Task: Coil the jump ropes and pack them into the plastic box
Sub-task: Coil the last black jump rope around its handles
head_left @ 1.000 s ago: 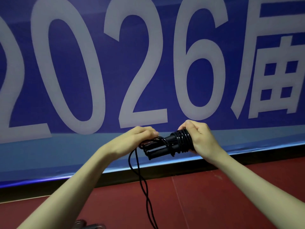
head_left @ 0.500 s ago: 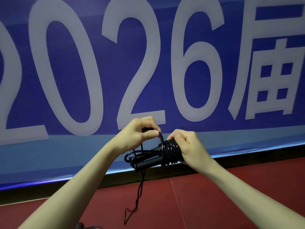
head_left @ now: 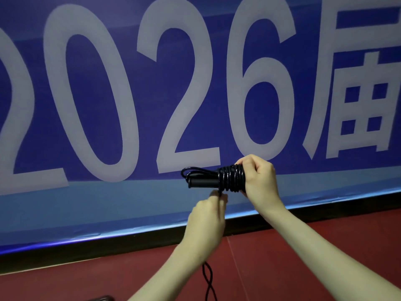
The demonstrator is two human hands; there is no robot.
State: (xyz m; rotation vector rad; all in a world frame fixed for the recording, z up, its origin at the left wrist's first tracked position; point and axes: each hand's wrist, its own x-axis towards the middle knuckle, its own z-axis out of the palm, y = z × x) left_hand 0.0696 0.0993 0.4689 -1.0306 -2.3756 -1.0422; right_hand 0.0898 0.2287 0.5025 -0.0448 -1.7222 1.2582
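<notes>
A black jump rope (head_left: 230,178) is held up in front of me, its cord wound in several tight turns round the two black handles, which lie level and point left. My right hand (head_left: 260,181) grips the wound end of the bundle. Just below the bundle, my left hand (head_left: 208,216) pinches the loose cord where it leaves the coil. The free cord tail (head_left: 207,279) hangs twisted below my left forearm toward the floor. The plastic box is not in view.
A large blue banner (head_left: 86,105) with white "2026" lettering covers the wall ahead. A black skirting strip (head_left: 108,246) runs along its foot, above a dark red floor (head_left: 271,268). A dark object (head_left: 102,298) shows at the bottom edge.
My left hand dropped from above the handles to below the bundle, drawing the cord down round it. My right hand and the bundle shifted slightly right and levelled out.
</notes>
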